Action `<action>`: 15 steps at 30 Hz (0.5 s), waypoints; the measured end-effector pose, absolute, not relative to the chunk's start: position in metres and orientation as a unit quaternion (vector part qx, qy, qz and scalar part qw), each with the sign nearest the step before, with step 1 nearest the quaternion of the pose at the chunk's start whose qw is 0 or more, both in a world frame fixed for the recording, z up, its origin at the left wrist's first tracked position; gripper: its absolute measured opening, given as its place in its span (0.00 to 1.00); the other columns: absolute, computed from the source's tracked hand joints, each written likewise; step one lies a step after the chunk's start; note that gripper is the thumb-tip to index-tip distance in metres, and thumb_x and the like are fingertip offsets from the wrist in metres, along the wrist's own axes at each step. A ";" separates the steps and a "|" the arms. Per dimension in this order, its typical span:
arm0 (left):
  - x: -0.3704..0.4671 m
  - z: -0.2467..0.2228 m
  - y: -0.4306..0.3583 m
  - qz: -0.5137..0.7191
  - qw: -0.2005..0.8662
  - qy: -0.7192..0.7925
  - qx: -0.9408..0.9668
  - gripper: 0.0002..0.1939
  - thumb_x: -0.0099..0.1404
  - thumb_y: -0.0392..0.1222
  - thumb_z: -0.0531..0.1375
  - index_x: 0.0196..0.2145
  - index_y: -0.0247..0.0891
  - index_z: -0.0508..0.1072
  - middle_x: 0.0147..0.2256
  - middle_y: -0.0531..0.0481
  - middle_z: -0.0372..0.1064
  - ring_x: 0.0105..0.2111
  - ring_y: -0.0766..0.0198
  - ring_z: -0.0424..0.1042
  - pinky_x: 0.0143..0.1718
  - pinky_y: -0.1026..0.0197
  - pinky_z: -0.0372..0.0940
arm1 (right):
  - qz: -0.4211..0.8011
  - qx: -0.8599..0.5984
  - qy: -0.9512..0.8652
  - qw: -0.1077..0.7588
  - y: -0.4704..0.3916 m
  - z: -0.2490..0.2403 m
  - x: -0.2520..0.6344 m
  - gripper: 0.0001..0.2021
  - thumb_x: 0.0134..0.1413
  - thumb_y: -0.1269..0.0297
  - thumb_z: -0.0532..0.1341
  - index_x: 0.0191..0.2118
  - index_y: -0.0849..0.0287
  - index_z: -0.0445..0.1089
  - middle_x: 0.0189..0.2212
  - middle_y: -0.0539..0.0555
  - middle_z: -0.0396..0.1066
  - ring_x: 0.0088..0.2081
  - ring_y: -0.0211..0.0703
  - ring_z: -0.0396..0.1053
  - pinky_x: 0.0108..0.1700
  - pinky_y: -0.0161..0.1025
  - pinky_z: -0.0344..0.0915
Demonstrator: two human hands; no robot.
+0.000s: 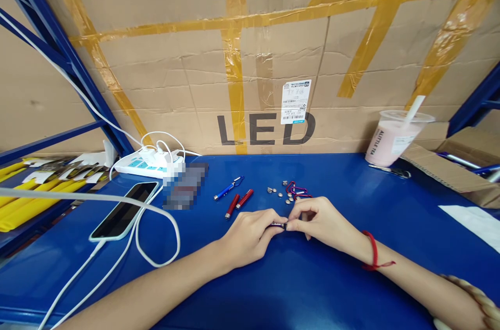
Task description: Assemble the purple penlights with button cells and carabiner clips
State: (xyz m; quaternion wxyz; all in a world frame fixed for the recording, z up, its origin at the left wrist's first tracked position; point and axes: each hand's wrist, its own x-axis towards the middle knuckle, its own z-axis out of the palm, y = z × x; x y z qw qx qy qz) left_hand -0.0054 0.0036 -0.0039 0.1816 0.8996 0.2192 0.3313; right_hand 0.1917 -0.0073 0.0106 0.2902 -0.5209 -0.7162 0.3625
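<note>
My left hand (250, 236) is closed on a small dark tube (277, 225) above the blue table (312, 278). Thumb and fingers of my right hand (318, 218) pinch the tube's right end, close to the left fingertips. Just beyond the hands lie several small silver round pieces (288, 201) and red carabiner clips (299, 190). Two red tubes (245, 199) rest left of these, and a blue tube with a clip (224, 192) lies behind them. What the right fingertips cover cannot be made out.
A phone (125, 211) with white cables lies at the left, near a power strip (144, 163). At the back right stands a drink cup (394, 140), beside an open carton (441, 168). A large cardboard box (175, 85) rises behind the table.
</note>
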 end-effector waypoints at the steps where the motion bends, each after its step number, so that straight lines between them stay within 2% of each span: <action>1: -0.005 -0.004 0.004 0.332 0.181 0.219 0.900 0.06 0.66 0.34 0.51 0.38 0.36 0.67 0.35 0.48 0.72 0.34 0.64 0.73 0.36 0.66 0.66 | 0.362 -0.522 -0.716 0.290 -0.007 0.010 0.192 0.14 0.43 0.54 0.64 0.23 0.61 0.72 0.17 0.49 0.68 0.16 0.34 0.64 0.21 0.30 0.57; 15: -0.005 -0.004 0.003 0.325 0.182 0.218 0.902 0.07 0.66 0.34 0.50 0.39 0.36 0.67 0.34 0.48 0.72 0.34 0.64 0.72 0.36 0.65 0.66 | 0.372 -0.513 -0.717 0.290 -0.008 0.011 0.191 0.15 0.44 0.53 0.64 0.23 0.62 0.72 0.18 0.50 0.68 0.16 0.34 0.64 0.22 0.31 0.57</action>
